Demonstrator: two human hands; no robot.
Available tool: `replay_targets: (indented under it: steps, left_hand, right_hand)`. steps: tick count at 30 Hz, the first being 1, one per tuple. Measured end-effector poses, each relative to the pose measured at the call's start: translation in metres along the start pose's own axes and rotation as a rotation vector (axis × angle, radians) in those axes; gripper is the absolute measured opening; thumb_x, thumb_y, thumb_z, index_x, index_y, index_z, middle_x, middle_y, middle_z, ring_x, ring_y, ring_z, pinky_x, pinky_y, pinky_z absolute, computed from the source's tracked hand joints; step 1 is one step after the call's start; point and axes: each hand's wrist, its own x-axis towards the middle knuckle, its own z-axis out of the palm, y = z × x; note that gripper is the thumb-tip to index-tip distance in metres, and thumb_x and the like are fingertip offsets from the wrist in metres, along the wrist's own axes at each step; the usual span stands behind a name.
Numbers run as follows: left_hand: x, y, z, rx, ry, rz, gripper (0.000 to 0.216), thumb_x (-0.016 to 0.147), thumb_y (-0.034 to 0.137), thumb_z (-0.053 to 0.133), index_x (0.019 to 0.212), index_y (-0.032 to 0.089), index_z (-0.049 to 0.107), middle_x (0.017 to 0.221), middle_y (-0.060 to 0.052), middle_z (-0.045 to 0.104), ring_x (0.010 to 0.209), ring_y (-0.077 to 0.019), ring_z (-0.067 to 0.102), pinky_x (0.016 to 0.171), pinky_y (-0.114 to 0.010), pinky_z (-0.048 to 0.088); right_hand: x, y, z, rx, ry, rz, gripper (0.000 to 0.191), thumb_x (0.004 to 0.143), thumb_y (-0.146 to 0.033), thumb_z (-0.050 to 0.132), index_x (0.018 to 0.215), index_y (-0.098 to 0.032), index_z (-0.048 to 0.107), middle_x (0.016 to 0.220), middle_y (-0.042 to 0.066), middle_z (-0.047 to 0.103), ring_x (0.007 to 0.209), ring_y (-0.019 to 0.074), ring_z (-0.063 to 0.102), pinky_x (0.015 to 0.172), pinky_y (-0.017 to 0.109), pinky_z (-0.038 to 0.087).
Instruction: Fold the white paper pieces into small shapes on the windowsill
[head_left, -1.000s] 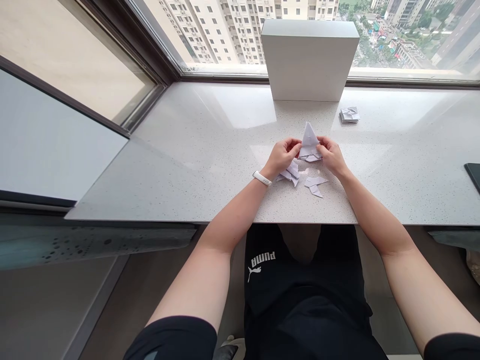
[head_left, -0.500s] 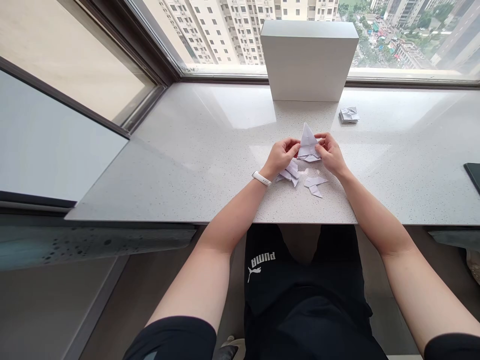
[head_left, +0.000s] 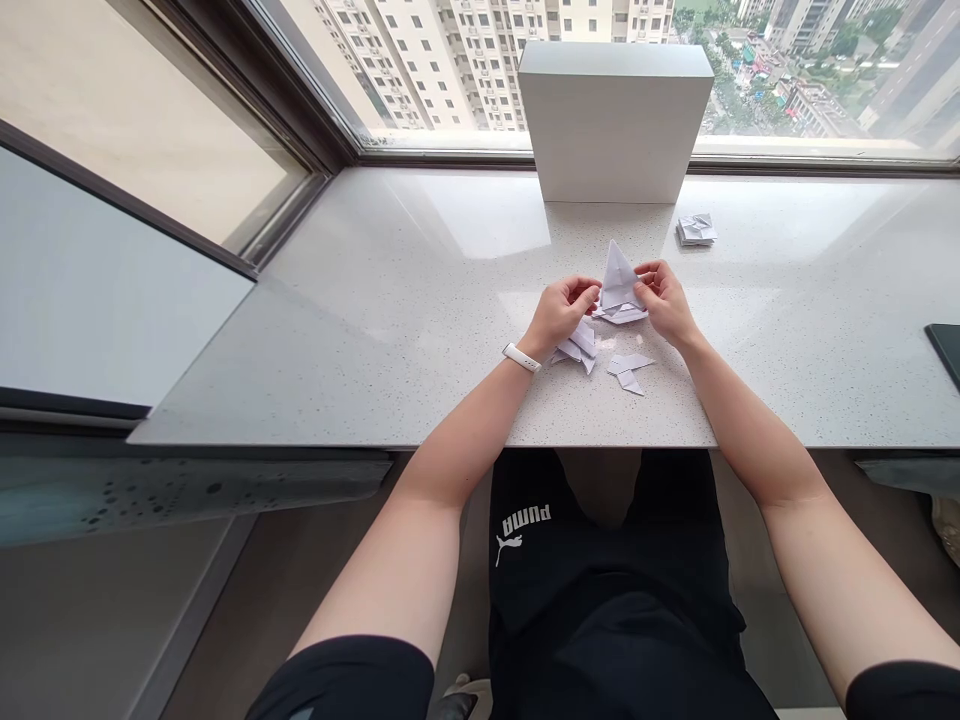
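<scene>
A white folded paper triangle (head_left: 619,275) stands point-up between my two hands on the speckled stone sill (head_left: 420,300). My left hand (head_left: 559,312), with a white band on the wrist, pinches the paper's lower left edge. My right hand (head_left: 666,300) pinches its right side, fingers curled. More folded paper pieces (head_left: 579,345) lie under and beside my left hand, and two small pieces (head_left: 628,368) lie nearer the front edge.
A white box (head_left: 615,120) stands upright against the window behind the paper. A small stack of folded paper (head_left: 696,230) sits to its right. A dark flat object (head_left: 946,350) lies at the far right edge.
The paper triangle and both hands have shifted very slightly; my right fingers have re-gripped the paper's right edge. Otherwise nothing has moved.
</scene>
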Motion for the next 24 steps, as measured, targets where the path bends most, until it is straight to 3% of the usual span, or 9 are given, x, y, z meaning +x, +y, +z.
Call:
replay_targets:
  steps: [7,10,14,17,24]
  left_hand:
    - [0.002,-0.003,-0.013,0.207,0.025,0.059,0.029,0.109,0.05,0.089,0.112,0.021,0.086,0.106,-0.01,0.088,0.092,-0.0222,0.079,0.084,-0.036,0.065]
    - [0.004,-0.004,-0.017,0.25,0.031,0.078,0.027,0.113,0.048,0.085,0.113,0.021,0.085,0.108,-0.011,0.088,0.093,-0.0227,0.08,0.085,-0.037,0.066]
    - [0.005,-0.006,-0.018,0.262,0.032,0.077,0.029,0.115,0.05,0.082,0.112,0.021,0.084,0.108,-0.011,0.088,0.093,-0.0234,0.082,0.086,-0.037,0.067]
    - [0.006,-0.007,-0.019,0.262,0.032,0.063,0.033,0.115,0.054,0.081,0.112,0.021,0.083,0.108,-0.011,0.089,0.095,-0.0238,0.083,0.088,-0.037,0.068]
    - [0.006,-0.008,-0.019,0.271,0.031,0.08,0.039,0.115,0.059,0.081,0.111,0.021,0.081,0.107,-0.011,0.088,0.095,-0.0237,0.083,0.088,-0.038,0.068]
  right_hand:
    - [0.013,0.02,-0.115,-0.262,0.28,0.14,0.029,0.106,-0.052,0.081,0.12,-0.03,0.069,0.105,0.006,0.071,0.091,0.0263,0.07,0.08,0.043,0.064]
    - [0.009,0.026,-0.145,-0.392,0.347,0.245,0.025,0.101,-0.047,0.083,0.113,-0.029,0.071,0.097,0.005,0.07,0.086,0.027,0.068,0.082,0.045,0.064]
    - [0.015,0.036,-0.149,-0.565,0.376,0.251,0.017,0.098,-0.037,0.078,0.113,-0.028,0.073,0.096,0.008,0.073,0.094,0.0322,0.071,0.101,0.054,0.067]
    - [0.023,0.044,-0.144,-0.702,0.382,0.242,0.019,0.095,-0.029,0.072,0.114,-0.025,0.076,0.103,0.014,0.077,0.107,0.0383,0.074,0.118,0.063,0.062]
    - [0.029,0.058,-0.139,-0.798,0.406,0.24,0.021,0.094,-0.026,0.068,0.113,-0.022,0.077,0.112,0.021,0.076,0.12,0.0449,0.071,0.125,0.074,0.056]
